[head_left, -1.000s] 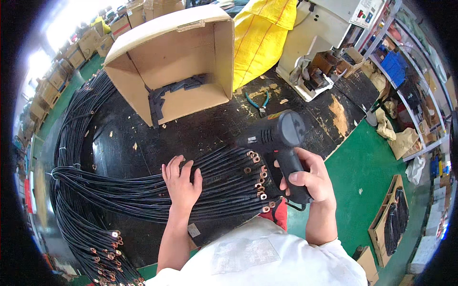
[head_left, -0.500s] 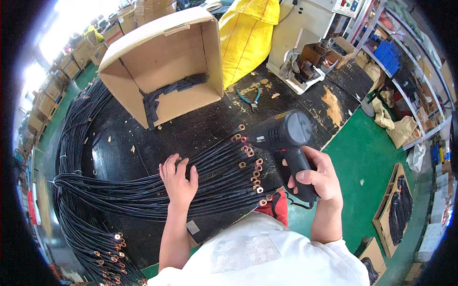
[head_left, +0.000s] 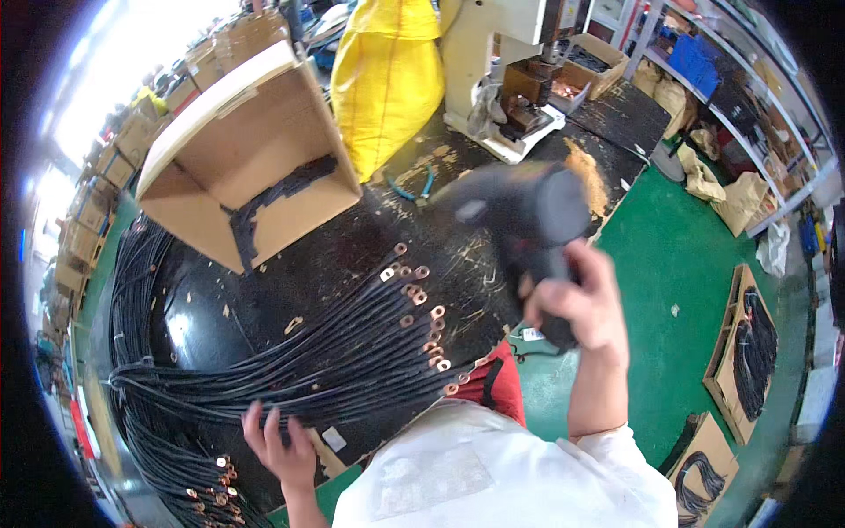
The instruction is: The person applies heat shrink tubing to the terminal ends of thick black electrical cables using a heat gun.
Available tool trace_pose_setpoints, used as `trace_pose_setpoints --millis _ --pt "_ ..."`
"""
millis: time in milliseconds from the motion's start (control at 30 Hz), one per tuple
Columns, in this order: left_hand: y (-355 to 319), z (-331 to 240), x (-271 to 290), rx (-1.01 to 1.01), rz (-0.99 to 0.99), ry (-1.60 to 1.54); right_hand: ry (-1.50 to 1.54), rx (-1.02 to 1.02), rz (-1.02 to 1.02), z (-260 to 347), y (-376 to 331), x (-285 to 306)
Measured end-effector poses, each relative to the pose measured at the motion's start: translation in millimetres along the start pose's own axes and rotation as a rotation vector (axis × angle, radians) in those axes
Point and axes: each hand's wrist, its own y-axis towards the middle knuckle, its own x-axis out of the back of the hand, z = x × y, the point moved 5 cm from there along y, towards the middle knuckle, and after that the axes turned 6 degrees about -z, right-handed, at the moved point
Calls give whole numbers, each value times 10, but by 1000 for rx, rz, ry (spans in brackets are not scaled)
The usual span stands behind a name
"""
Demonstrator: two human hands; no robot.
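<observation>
My right hand is wrapped round the handle of a black heat gun, raised above the right part of the table. The gun is smeared by motion, and its nozzle points left. Across the table lies a fanned bundle of black cables. Copper ring lugs tip their right ends. Fingers spread, my left hand is at the near edge of the bundle and grips nothing; whether its fingertips touch the cables I cannot tell.
A tilted cardboard box holding black strips stands at the back left. Behind are a yellow sack, blue-handled pliers and a bench machine. More lugged cables hang at the lower left. Cardboard trays with cables lie right.
My left hand has come off the middle of the cables toward me. My right hand has lifted the heat gun away from the lugs. The whole view has shifted.
</observation>
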Motion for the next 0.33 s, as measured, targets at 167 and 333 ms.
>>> trace_pose_setpoints --millis 167,333 --pt "-693 31 27 162 76 109 -717 266 -666 -16 667 1167" --pt "-906 191 -130 42 95 267 -1157 -22 -951 -597 1359 2018"
